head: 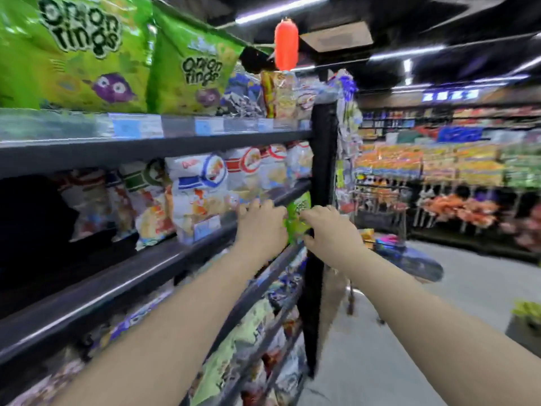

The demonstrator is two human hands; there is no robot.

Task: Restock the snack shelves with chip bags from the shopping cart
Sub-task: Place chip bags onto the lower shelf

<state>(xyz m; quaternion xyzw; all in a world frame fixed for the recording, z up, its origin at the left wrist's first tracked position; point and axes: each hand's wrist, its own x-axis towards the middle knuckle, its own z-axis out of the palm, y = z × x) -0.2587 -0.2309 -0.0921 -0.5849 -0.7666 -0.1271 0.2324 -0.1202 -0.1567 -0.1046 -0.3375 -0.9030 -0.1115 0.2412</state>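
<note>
Mid-frame, the green chip bag (298, 213) stands upright between the left hand (260, 227) and right hand (329, 232), each gripping one side edge, the shelf (131, 273) just left of it, nearer the left hand

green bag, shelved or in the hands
Held: the left hand and right hand pinch the green bag in front of the shelf rail.

Glossy plastic green bag (298, 218), matt dark shelves (164, 259)

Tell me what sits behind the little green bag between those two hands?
Behind the green bag stand the black shelf post and a shelf edge. The left hand and right hand cover its sides.
</note>
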